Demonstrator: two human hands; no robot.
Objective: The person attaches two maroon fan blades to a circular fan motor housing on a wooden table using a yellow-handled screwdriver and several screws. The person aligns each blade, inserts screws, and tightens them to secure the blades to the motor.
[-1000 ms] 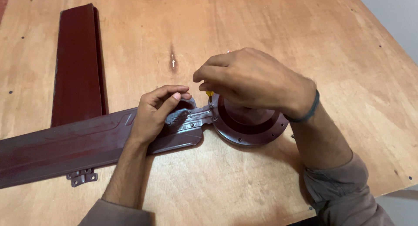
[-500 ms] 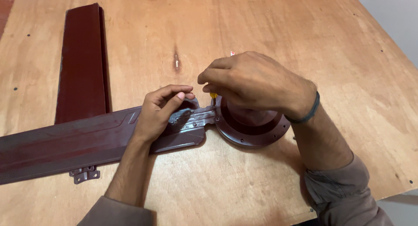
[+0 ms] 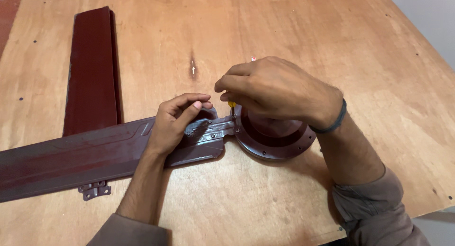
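A second dark red blade (image 3: 92,68) lies on the counter (image 3: 332,32) beyond the left hand (image 3: 175,120). That hand presses flat on a fan blade (image 3: 71,160), which runs leftward from the round hub (image 3: 275,137). The right hand (image 3: 275,89) pinches a yellow-handled screwdriver (image 3: 232,105) upright at the bracket (image 3: 211,128)

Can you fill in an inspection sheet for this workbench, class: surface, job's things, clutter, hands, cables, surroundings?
Surface: bare plywood table, with small holes and a dark knot.
Job's things: maroon fan blade lying flat, its metal bracket meeting the round maroon hub; yellow-handled screwdriver upright at the joint.
Clutter: second blade lying beyond; loose bracket at the near blade's edge.
Hands: left hand presses on the blade's end; right hand grips the screwdriver.
Cables: nothing seen.
Surroundings: pale floor past the table's right edge.
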